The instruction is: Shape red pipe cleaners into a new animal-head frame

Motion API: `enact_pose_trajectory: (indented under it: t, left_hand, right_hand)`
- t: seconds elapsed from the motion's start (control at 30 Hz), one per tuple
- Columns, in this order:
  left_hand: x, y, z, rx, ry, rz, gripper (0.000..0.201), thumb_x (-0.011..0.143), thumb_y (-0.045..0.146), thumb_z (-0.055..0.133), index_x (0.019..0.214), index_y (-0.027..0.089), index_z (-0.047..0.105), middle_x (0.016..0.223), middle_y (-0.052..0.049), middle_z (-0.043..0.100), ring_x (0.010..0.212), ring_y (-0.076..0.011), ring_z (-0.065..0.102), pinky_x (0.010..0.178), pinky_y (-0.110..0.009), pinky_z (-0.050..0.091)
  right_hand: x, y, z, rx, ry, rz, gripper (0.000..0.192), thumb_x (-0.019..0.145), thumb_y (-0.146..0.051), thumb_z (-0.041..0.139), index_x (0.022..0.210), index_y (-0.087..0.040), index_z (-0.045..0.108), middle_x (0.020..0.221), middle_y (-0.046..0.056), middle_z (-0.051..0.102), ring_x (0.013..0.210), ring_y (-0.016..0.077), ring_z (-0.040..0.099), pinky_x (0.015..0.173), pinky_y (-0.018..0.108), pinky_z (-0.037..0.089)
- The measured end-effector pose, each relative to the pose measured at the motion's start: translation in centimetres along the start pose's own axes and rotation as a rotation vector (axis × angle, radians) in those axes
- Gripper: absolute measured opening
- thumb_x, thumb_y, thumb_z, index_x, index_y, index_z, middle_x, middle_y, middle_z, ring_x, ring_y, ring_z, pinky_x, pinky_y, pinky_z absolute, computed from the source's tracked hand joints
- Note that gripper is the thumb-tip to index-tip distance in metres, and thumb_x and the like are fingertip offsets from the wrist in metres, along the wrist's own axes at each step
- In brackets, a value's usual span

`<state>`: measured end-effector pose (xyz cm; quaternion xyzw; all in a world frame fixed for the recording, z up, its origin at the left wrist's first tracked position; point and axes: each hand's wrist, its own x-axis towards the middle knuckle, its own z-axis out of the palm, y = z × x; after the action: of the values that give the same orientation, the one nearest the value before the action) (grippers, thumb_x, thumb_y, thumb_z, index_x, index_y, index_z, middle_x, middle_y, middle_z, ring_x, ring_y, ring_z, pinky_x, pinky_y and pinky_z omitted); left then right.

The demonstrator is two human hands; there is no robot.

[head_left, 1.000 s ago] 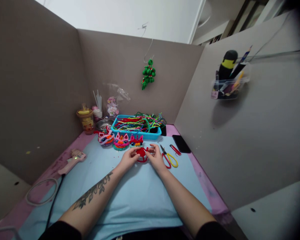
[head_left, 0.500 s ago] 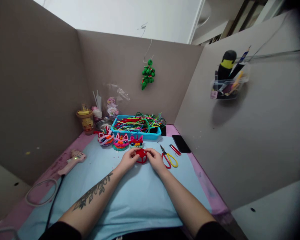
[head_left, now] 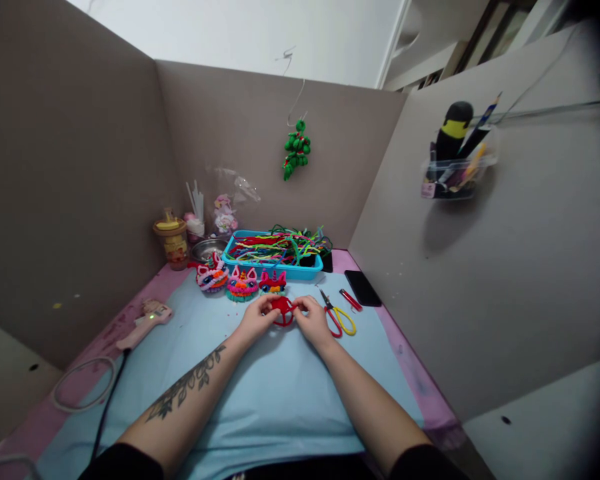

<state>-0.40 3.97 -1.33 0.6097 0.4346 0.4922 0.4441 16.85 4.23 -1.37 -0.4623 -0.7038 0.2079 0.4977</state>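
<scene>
A round red frame of bent pipe cleaners [head_left: 283,319], with gaps between its strands, is held just above the blue table cover. My left hand [head_left: 260,316] pinches it from the left side. On the right, my right hand [head_left: 310,317] has thumb and fingers closed on a red strand at its edge. Just beyond lie three colourful fuzzy animal heads with ears and horns: a red one [head_left: 273,283], a pink one [head_left: 242,284] and a white-and-red one [head_left: 212,275]. Scissors [head_left: 337,318] with red and yellow handles rest beside my right hand.
Behind the heads is a blue tray [head_left: 300,272] of pipe cleaners. A red cutter [head_left: 351,300] and a black phone [head_left: 363,288] lie at the right. A pink glue gun [head_left: 145,323] with its cord lies left. Grey partitions [head_left: 260,133] enclose the table.
My right hand has drawn slightly away from the middle of the red frame, and a red strand now shows between its fingers and the frame. My left hand stays in place.
</scene>
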Motion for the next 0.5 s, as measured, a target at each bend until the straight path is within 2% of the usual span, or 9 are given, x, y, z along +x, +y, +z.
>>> enact_pose_trajectory:
  t: [0.2, 0.33, 0.5]
  left_hand:
    - [0.0, 0.6, -0.2, 0.023, 0.062, -0.001, 0.039, 0.066, 0.023, 0.062, 0.103, 0.011, 0.061, 0.065, 0.001, 0.055, 0.059, -0.0111, 0.051, 0.059, -0.023, 0.039]
    - [0.1, 0.9, -0.2, 0.008, 0.086, -0.012, 0.039, 0.066, 0.023, 0.062, 0.102, 0.01, 0.06, 0.065, 0.001, 0.055, 0.058, -0.0105, 0.049, 0.058, -0.023, 0.039]
    - [0.0, 0.9, -0.1, 0.008, 0.068, -0.023, 0.037, 0.065, 0.022, 0.063, 0.1, 0.011, 0.062, 0.063, 0.001, 0.055, 0.057, -0.0106, 0.05, 0.057, -0.022, 0.039]
  right_hand:
    - [0.2, 0.8, 0.0, -0.04, -0.04, 0.033, 0.014, 0.069, -0.015, 0.048, 0.072, -0.02, 0.061, 0.068, 0.0, 0.053, 0.062, 0.0141, 0.049, 0.058, 0.025, 0.038]
    - [0.4, 1.2, -0.3, -0.102, -0.028, 0.06, 0.015, 0.07, -0.017, 0.049, 0.074, -0.019, 0.063, 0.071, 0.002, 0.057, 0.065, 0.0157, 0.052, 0.062, 0.027, 0.041]
    - [0.6, 1.2, -0.8, -0.069, 0.026, 0.066, 0.016, 0.074, -0.021, 0.051, 0.077, -0.02, 0.066, 0.078, 0.005, 0.059, 0.071, 0.018, 0.054, 0.068, 0.031, 0.045]
